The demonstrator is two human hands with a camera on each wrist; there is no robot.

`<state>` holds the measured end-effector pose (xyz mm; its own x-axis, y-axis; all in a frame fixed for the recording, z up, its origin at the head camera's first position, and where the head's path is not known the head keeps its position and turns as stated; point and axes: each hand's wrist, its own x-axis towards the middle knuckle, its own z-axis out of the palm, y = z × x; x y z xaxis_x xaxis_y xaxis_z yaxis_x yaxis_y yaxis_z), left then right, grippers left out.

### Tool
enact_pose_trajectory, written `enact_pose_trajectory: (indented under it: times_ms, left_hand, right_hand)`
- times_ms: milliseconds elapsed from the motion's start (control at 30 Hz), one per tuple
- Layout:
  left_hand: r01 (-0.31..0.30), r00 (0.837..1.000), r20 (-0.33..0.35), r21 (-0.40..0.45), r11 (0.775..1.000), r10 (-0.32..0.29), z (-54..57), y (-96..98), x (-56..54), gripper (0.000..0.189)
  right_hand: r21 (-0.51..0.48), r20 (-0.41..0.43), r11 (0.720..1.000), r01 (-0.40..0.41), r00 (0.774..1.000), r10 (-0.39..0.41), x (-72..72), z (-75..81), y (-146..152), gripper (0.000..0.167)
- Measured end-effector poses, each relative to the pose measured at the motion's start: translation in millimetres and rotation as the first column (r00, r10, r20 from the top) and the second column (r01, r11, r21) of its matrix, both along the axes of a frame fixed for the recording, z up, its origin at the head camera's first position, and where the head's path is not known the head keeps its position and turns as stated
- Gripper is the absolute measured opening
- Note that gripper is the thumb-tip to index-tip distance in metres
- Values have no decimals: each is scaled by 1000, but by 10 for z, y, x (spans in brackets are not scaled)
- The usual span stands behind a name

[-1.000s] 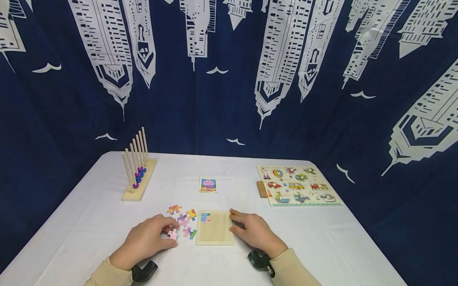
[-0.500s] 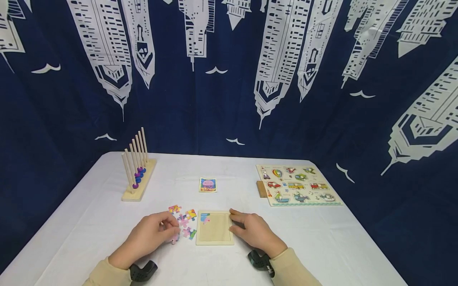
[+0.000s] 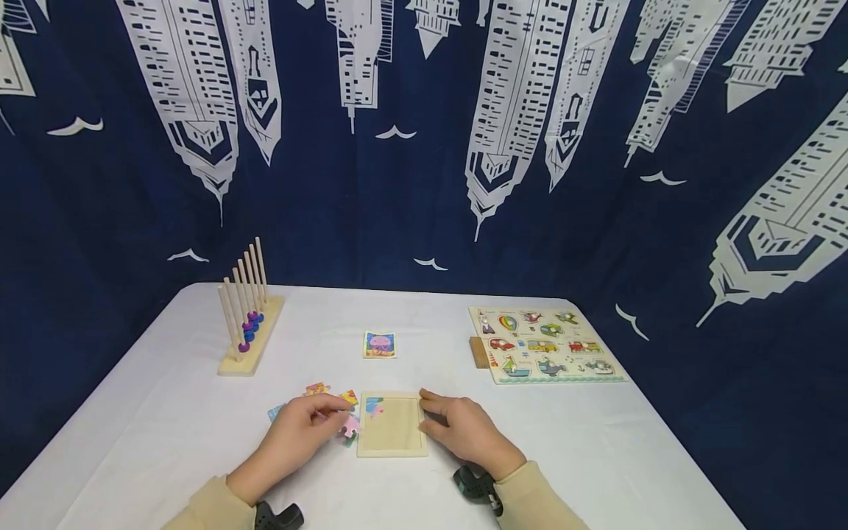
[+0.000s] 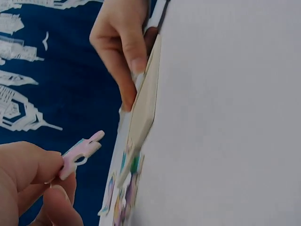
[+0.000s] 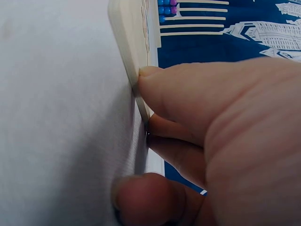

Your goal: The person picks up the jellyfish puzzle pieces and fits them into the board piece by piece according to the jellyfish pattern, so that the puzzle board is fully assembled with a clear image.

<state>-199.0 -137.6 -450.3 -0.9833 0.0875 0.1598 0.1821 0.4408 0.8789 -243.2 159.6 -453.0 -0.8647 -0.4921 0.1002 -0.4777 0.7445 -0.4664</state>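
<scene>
My left hand [image 3: 301, 434] pinches a pink jigsaw piece [image 4: 77, 157] between thumb and fingers, raised in the left wrist view and close to the left side of a shallow wooden puzzle tray [image 3: 396, 434]. A blue and pink piece [image 3: 374, 407] lies in the tray's far left corner. Several loose pieces [image 3: 316, 389] lie beside and partly behind the left hand. My right hand [image 3: 467, 430] holds the tray's right edge, its thumb [image 5: 155, 87] against the rim and its fingertips near the far corner.
A small picture card [image 3: 380, 344] lies beyond the tray. At the back left stands a wooden peg rack [image 3: 252, 338] with blue and purple beads. A vehicle puzzle board [image 3: 546, 353] rests at the back right on a brown wooden block [image 3: 478, 353].
My left hand picked up the pink piece and moved right, nearer the tray. It uncovered a blue piece on its left. The right hand stays at the tray; the head view shifted slightly.
</scene>
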Motion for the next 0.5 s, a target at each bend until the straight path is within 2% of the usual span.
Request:
enact_pose_trajectory:
  times_ms: [133,300,400,500]
  left_hand:
    - [24,999,-29,-32,999,-25,52,114,-61,5]
    - [65,997,37,3,998,-65,113,244,-196,4]
    - [51,997,58,3,999,-51,102,317,-291,4]
    - [11,999,52,-24,1000,-10,50,386,-376,4]
  right_hand:
    - [1,-4,1000,6,1000,-6,2,-5,11,46]
    - [1,-10,1000,8,1000,-8,1,-8,25,45]
    - [3,-10,1000,7,1000,-7,-3,-8,24,45]
    - [1,-3,1000,3,1000,-3,-2,-5,14,44]
